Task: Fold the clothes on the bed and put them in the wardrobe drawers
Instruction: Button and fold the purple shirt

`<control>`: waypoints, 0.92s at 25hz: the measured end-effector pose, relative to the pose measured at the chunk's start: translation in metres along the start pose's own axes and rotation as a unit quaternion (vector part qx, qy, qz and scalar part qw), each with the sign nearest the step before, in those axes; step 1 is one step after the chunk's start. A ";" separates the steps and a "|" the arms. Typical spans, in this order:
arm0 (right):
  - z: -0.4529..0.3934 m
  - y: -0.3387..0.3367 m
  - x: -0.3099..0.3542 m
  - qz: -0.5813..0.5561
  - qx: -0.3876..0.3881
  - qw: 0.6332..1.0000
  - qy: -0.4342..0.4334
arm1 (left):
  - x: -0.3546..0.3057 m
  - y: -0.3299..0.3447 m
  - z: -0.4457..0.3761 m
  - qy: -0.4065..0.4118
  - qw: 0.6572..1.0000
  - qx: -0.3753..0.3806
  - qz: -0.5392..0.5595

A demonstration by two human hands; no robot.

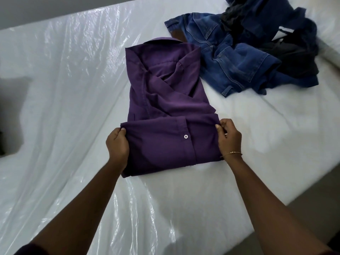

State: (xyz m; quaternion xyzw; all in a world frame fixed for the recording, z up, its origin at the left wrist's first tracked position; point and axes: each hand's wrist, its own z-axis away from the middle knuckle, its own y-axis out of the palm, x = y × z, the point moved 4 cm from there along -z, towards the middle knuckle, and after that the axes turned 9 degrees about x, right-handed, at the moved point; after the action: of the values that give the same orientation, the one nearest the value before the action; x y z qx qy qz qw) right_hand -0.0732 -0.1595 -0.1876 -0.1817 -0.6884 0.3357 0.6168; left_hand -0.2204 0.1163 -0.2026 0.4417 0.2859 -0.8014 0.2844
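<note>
A purple button shirt [165,85] lies lengthwise on the white bed [257,137], its sleeves folded inward and its collar at the far end. The near hem is folded up over the body, with a white button showing. My left hand [117,144] grips the left corner of that folded part. My right hand [229,138] pinches its right corner between thumb and fingers; a thin bracelet sits on that wrist. Both hands hold the fold edge just above the shirt's middle.
A heap of blue jeans [231,67] and dark garments [292,52] lies at the far right of the bed. Clear plastic sheeting [64,89] covers the left part of the mattress. The bed's edge and grey floor [316,218] run along the right.
</note>
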 end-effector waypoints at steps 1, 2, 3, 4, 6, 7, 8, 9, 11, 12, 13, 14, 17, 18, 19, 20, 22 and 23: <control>-0.004 0.002 -0.001 0.004 0.012 1.000 0.007 | -0.001 0.000 -0.002 -0.005 1.000 0.004 0.001; -0.007 0.004 -0.001 0.010 0.024 1.000 0.014 | -0.003 0.001 -0.005 0.002 1.000 0.006 -0.022; -0.009 0.004 -0.001 0.017 0.031 0.999 0.015 | -0.009 0.002 -0.003 0.019 0.997 0.007 -0.079; -0.010 0.003 0.001 0.032 0.038 0.999 0.007 | -0.017 0.002 -0.001 0.060 0.987 0.003 -0.151; -0.009 0.000 -0.002 0.084 0.062 0.994 -0.035 | -0.028 0.000 0.004 0.177 0.947 0.028 -0.266; -0.010 -0.002 -0.006 0.115 0.090 0.989 -0.032 | -0.029 -0.003 0.005 0.236 0.916 0.056 -0.319; -0.009 -0.003 -0.009 0.144 0.127 0.981 -0.019 | -0.028 -0.007 0.003 0.284 0.884 0.083 -0.364; -0.008 -0.004 -0.011 0.180 0.165 0.970 -0.019 | -0.023 -0.013 0.000 0.306 0.856 0.114 -0.401; -0.007 -0.003 -0.010 0.254 0.163 0.948 -0.097 | -0.014 -0.022 -0.004 0.383 0.779 0.180 -0.463; -0.006 -0.002 -0.010 0.277 0.160 0.935 -0.152 | -0.005 -0.025 -0.004 0.398 0.753 0.240 -0.466; -0.008 -0.001 -0.011 0.292 0.168 0.920 -0.200 | 0.000 -0.026 -0.008 0.413 0.724 0.283 -0.475; -0.012 0.000 -0.013 0.308 0.180 0.907 -0.222 | 0.001 -0.026 -0.010 0.415 0.707 0.307 -0.483; -0.017 0.001 -0.010 0.294 0.218 0.902 -0.232 | -0.010 -0.010 -0.009 0.479 0.632 0.289 -0.536; -0.018 0.002 -0.010 0.298 0.208 0.897 -0.252 | -0.012 -0.006 -0.011 0.506 0.599 0.272 -0.558; -0.016 0.004 -0.009 0.307 0.198 0.889 -0.277 | -0.011 -0.003 -0.014 0.516 0.573 0.270 -0.577; -0.016 0.005 -0.011 0.296 0.188 0.889 -0.295 | -0.010 -0.002 -0.014 0.516 0.558 0.274 -0.589; -0.019 0.006 -0.017 0.201 0.190 0.933 -0.230 | -0.007 -0.002 -0.011 0.522 0.565 0.288 -0.570; -0.022 0.005 -0.016 0.112 0.202 0.964 -0.131 | -0.008 -0.005 -0.007 0.510 0.601 0.303 -0.537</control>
State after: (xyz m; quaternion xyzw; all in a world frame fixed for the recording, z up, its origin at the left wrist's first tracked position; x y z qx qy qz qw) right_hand -0.0499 -0.1614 -0.2030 -0.0842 -0.6564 0.5557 0.5032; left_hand -0.2166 0.1264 -0.1981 0.6065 0.3112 -0.4952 -0.5386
